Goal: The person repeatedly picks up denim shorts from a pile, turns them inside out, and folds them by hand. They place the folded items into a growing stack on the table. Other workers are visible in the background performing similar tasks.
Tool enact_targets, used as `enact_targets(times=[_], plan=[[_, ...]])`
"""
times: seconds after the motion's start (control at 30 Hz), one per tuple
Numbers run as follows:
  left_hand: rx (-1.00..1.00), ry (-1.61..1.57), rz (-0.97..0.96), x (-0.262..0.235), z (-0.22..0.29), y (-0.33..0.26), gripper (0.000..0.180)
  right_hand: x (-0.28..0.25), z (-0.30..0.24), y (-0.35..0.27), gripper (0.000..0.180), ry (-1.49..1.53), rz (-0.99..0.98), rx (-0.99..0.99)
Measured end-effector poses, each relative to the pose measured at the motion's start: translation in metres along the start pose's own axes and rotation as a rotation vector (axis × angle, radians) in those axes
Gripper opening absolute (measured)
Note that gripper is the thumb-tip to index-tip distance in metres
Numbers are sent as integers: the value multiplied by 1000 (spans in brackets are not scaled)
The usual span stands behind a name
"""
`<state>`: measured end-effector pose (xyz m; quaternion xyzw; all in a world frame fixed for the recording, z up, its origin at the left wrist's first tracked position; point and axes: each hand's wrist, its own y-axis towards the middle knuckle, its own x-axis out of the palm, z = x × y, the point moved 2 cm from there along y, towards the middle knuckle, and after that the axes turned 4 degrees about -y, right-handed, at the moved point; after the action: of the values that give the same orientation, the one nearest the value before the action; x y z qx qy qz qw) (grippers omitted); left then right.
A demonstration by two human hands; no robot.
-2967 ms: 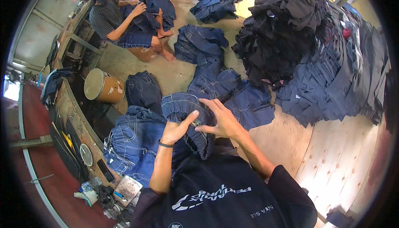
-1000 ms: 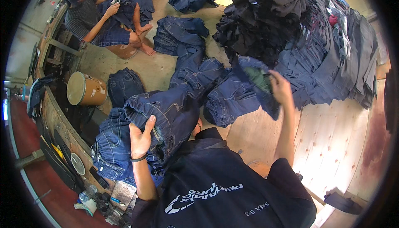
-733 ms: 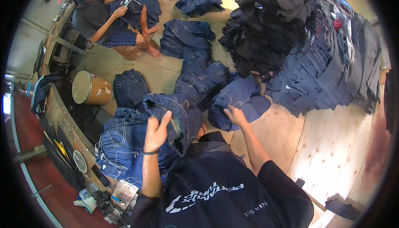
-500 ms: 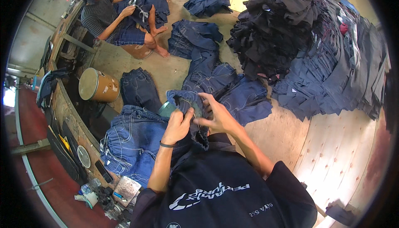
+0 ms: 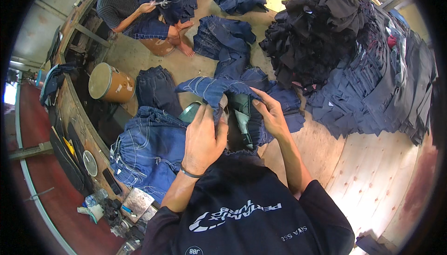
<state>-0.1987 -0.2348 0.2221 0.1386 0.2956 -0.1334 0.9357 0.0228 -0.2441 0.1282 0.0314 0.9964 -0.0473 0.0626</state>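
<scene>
In front of my chest, a pair of blue denim jeans (image 5: 212, 89) is held up with its gathered waist spread open. My left hand (image 5: 205, 138) is closed on the near left part of it, the fingertips partly hidden behind the cloth. At the right end of the same denim, my right hand (image 5: 271, 115) pinches the edge between thumb and fingers. Between my hands the dark inside shows, with a pale greenish patch. Just left of my lap lies a heap of blue jeans (image 5: 153, 138) with light stitching.
A tan drum (image 5: 111, 83) stands left, near folded dark jeans (image 5: 157, 89). Denim piles (image 5: 223, 38) lie ahead; a tall dark garment pile (image 5: 321, 36) rises right. Another person (image 5: 123, 10) sits at far left holding scissors and denim. A phone (image 5: 111, 182) rests on the wooden ledge.
The denim was bunched between my close-set hands; now it is spread wider and lifted. My right hand has moved right and my left hand turned. The other person's hands are farther apart.
</scene>
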Motion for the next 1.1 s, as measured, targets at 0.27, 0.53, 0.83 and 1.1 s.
enact_targets(times=[0.27,0.53,0.83,1.1], plan=[[-182,-312,-152,-11,-31,-5,42,-98,13,16,37,-313,174,42],[-172,579,466,-137,-85,-73,34,-222,8,-12,36,-823,376,174],[-441,716,303,-153,-140,-148,78,-134,248,-52,41,-1144,348,465],[-452,655,201,-169,-132,-168,90,9,316,-80,45,-674,-228,431]])
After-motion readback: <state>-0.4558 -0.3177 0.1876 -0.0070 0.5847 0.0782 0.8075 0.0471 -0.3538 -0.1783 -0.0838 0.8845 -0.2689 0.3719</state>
